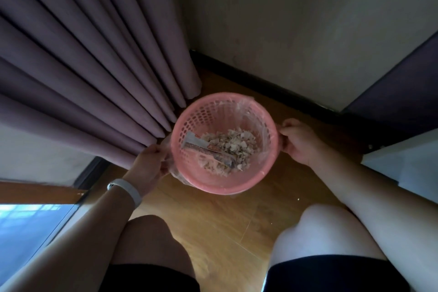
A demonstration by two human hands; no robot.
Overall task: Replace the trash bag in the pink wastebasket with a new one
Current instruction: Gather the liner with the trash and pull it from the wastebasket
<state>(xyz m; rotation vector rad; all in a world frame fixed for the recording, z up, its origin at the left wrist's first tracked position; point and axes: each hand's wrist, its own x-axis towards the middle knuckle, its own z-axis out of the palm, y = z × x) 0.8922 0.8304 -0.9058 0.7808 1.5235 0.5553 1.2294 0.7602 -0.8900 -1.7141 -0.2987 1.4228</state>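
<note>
The pink wastebasket (224, 184) with perforated walls stands on the wooden floor in the middle of the view. A clear trash bag (264, 135) lines it and is folded over the rim. Crumpled paper scraps and a wrapper (225, 149) lie at its bottom. My left hand (149, 166) is at the basket's left side, fingers closed on the bag's plastic that hangs over the rim. My right hand (296, 141) grips the bag's edge at the right rim.
Purple curtains (94, 66) hang close on the left, touching the basket's far-left side. A wall with dark baseboard (260, 83) runs behind. White furniture (403, 163) stands at right. A window (28, 227) is at lower left. My knees (327, 232) are near the front.
</note>
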